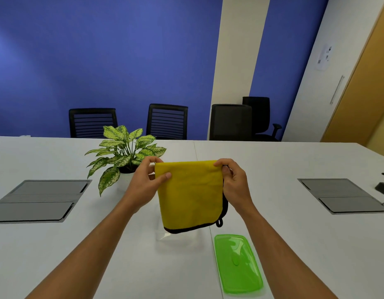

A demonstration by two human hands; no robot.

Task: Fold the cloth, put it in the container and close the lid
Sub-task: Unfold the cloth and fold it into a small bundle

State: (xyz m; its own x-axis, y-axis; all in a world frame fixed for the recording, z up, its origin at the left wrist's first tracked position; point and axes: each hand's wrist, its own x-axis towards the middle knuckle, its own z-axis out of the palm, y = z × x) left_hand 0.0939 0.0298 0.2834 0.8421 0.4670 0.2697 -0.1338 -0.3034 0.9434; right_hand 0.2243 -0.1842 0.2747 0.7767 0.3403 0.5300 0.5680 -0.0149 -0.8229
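Observation:
A yellow cloth [190, 195] with a dark edge hangs folded over in the air above the white table [294, 234]. My left hand [147, 180] pinches its upper left corner. At the upper right corner my right hand [234, 182] grips it. Below the hanging cloth stands a clear container [176, 240], faint against the table and partly hidden by the cloth. Its green lid [237, 263] lies flat on the table just to the right of it.
A potted plant [124, 152] stands behind my left hand. Grey floor-box panels are set in the table at left [40, 200] and right [342, 195]. A dark device [383, 188] lies at the far right edge. Black chairs [167, 121] line the far side.

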